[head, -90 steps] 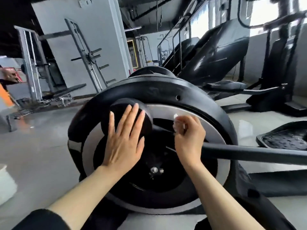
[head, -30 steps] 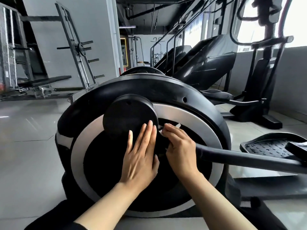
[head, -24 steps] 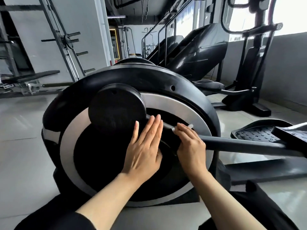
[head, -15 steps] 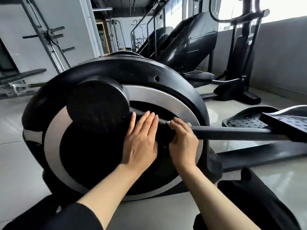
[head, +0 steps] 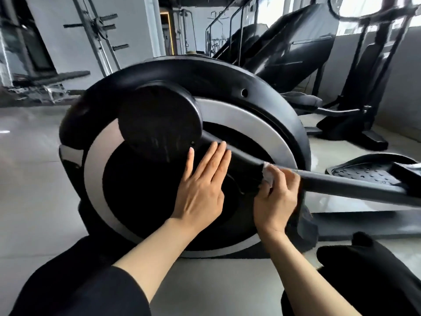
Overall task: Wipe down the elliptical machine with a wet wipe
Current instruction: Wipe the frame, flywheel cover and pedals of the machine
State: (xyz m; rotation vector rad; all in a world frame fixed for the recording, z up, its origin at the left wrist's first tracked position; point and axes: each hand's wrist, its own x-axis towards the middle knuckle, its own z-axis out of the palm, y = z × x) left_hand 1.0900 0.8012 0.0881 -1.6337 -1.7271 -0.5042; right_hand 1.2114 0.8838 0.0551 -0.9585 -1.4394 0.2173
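Observation:
The elliptical's black flywheel housing point(head: 205, 74) with a silver ring point(head: 257, 124) fills the middle of the view. A round black crank cap point(head: 159, 122) sits on its upper left. A black crank bar point(head: 341, 183) runs from the cap to the right, toward the foot pedal point(head: 369, 172). My left hand point(head: 200, 188) lies flat with fingers spread on the black inner disc, fingertips at the bar. My right hand point(head: 275, 197) is closed around a white wet wipe point(head: 267, 173) pressed against the bar.
A second elliptical point(head: 355, 106) stands at the back right, with a black stair machine point(head: 289, 53) behind the housing. Weight racks and a bench point(head: 52, 80) line the left wall. My dark-clothed knees point(head: 369, 277) rest on the grey floor point(head: 36, 179) close to the machine.
My right hand has slid with the wipe to the right along the crank bar, away from the hub. My left hand stays flat on the disc. The view has shifted left.

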